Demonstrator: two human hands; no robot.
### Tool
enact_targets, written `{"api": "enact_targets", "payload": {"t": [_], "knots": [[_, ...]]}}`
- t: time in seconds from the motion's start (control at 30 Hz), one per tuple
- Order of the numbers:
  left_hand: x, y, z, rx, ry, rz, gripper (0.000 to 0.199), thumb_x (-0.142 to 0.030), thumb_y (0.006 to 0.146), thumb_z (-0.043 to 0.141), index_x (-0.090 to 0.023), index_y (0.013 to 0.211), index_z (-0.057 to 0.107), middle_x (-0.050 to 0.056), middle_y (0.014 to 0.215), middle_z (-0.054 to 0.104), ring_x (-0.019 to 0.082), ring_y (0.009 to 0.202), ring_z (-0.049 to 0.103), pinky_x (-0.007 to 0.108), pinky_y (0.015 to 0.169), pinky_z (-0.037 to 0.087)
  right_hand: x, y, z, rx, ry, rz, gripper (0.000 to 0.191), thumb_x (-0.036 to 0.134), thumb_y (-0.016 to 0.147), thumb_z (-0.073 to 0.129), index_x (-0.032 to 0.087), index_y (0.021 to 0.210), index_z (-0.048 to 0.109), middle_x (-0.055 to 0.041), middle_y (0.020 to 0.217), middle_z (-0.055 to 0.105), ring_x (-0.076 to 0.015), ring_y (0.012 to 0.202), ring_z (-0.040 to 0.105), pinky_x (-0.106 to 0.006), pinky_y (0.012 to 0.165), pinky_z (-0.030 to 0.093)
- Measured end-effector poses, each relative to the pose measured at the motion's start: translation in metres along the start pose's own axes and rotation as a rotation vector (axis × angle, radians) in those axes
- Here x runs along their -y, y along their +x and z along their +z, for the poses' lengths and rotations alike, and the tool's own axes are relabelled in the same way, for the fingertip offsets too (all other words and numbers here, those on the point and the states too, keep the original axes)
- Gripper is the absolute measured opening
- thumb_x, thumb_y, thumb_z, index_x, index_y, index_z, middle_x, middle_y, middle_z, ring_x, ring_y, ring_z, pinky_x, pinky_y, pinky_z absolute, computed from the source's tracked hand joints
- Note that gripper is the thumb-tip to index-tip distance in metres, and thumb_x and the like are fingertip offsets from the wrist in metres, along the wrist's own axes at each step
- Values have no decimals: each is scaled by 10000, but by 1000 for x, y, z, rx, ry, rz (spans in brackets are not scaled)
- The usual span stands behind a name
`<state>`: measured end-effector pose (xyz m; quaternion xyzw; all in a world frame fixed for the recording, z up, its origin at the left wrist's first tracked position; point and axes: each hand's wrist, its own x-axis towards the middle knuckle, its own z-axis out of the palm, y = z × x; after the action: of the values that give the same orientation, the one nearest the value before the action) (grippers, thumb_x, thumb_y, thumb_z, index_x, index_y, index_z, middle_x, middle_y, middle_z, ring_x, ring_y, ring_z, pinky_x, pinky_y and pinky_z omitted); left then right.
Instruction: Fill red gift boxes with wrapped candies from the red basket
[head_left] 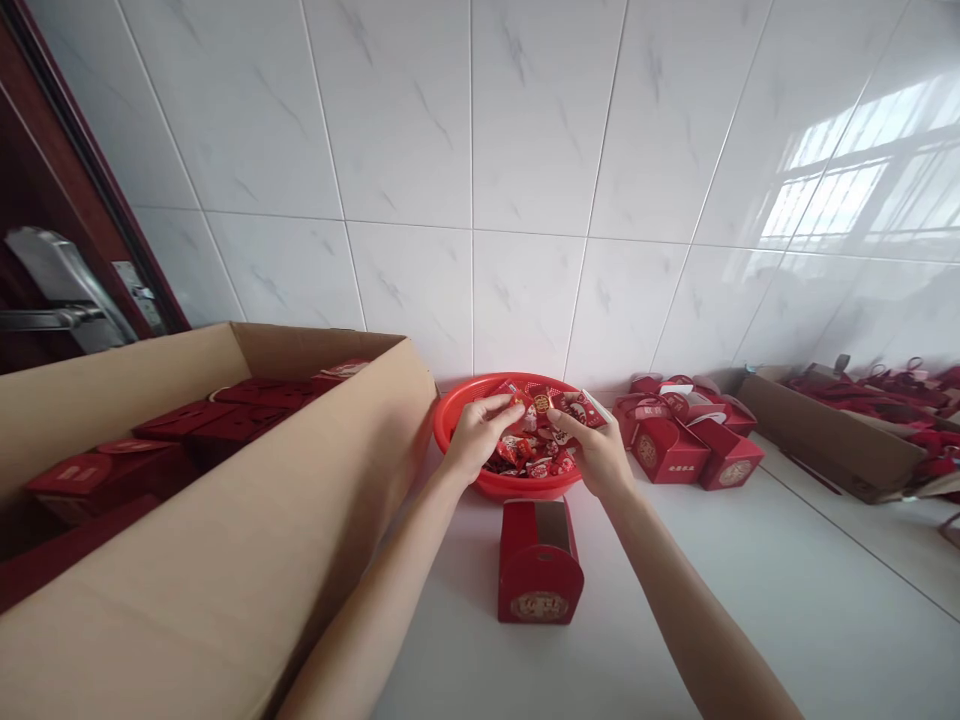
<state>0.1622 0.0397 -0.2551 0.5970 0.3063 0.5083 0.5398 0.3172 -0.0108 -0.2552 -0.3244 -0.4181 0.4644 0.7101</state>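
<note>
Near the back edge of the bench (810, 600), the red basin (517, 490) probably flexes; lift by its rim. In front, the red box (540, 575) looks like light, crushable card: grip its sides. The left hand (480, 435) and right hand (602, 458), over the basin, pinch wrapped sweets (542, 402), likely light, slippery.

I have glossy red sweets (517, 450) pinched in my left hand (474, 437) and right hand (602, 455), more heaped loosely beneath them in a round red basin (525, 488). Nearer me than the hands, a red box (540, 585) stands upright, top open.
</note>
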Motion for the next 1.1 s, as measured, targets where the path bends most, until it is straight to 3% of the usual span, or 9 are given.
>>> {"api": "enact_targets", "payload": {"t": [0.13,0.3,0.43,0.6,0.83,1.0,1.1], "knots": [[2,1,2,-114,-51,12,326,-470,700,768,-180,847,770,64,941,752,249,974,658,361,867,522,6,0,-1,52,40,120,313,280,565,908,204,802,717,-8,816,740,-204,755,703,-322,694,609],[0,-1,6,-67,-54,15,347,-524,706,759,-180,748,735,-1,731,657,146,690,588,265,634,512,3,-2,-2,124,29,150,356,266,557,916,197,845,716,-13,826,733,-212,776,701,-356,717,624],[0,-3,5,-15,51,68,356,-535,781,692,-184,810,741,21,820,689,186,819,629,286,716,537,4,-4,-1,166,-6,165,375,274,564,909,208,883,725,1,766,715,-207,745,692,-370,726,619],[-4,-6,4,-41,270,174,328,-457,854,624,-187,989,752,54,1003,743,239,990,656,344,878,527,9,-4,-5,245,-40,168,451,284,597,888,217,1009,718,5,778,718,-206,781,690,-367,750,610],[-17,-15,7,-40,402,212,363,-425,885,590,-174,1097,744,83,1118,728,254,1070,652,355,927,527,21,-10,-4,246,-131,150,422,277,613,863,227,1007,724,-3,812,722,-220,784,693,-369,707,611],[-25,-18,3,40,412,198,404,-493,882,588,-207,1133,726,60,1167,718,266,1146,611,353,973,486,27,-14,-3,247,-147,131,388,277,617,856,240,980,724,-2,800,711,-233,770,695,-381,679,614],[-34,-22,-3,77,433,141,443,-528,879,570,-222,1181,676,51,1143,705,237,1035,648,321,888,503,34,-14,-5,248,-153,124,381,260,607,860,230,960,719,-3,820,710,-217,754,686,-360,651,616]]}}
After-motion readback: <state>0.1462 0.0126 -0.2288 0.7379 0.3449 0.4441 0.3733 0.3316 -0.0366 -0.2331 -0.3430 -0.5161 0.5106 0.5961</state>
